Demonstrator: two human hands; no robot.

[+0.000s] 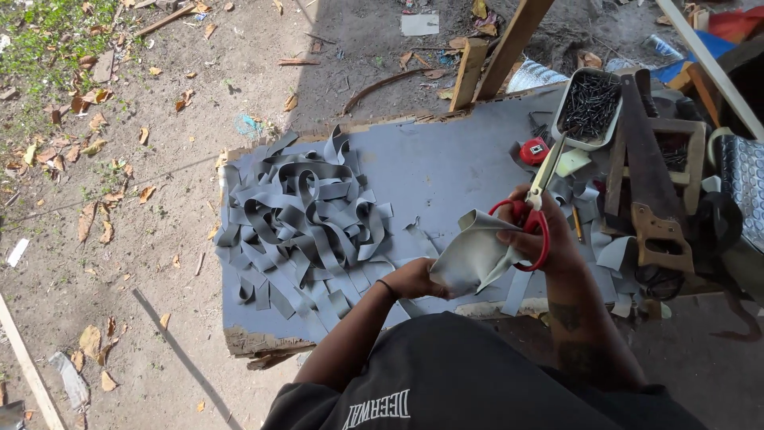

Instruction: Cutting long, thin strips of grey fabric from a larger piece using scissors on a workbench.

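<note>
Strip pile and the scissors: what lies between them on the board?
In the head view, mostly bare grey board separates the strip pile from the scissors; one small grey scrap lies there.

On the table (446,159), the pile of cut strips (306,219) lies at 9 o'clock from the hands. The left hand (414,279) holds a piece of sheet material (473,255) near the table's front edge; the right hand (541,235), just beside it at 3 o'clock, holds scissors (537,199) pointing to 1 o'clock. Behind the scissors, at 12 o'clock, lies a tape measure (535,150), and at 1 o'clock a tin of nails (589,107). A handsaw (649,183) lies at 3 o'clock from the scissors, with a pencil (577,223) between them.
</note>
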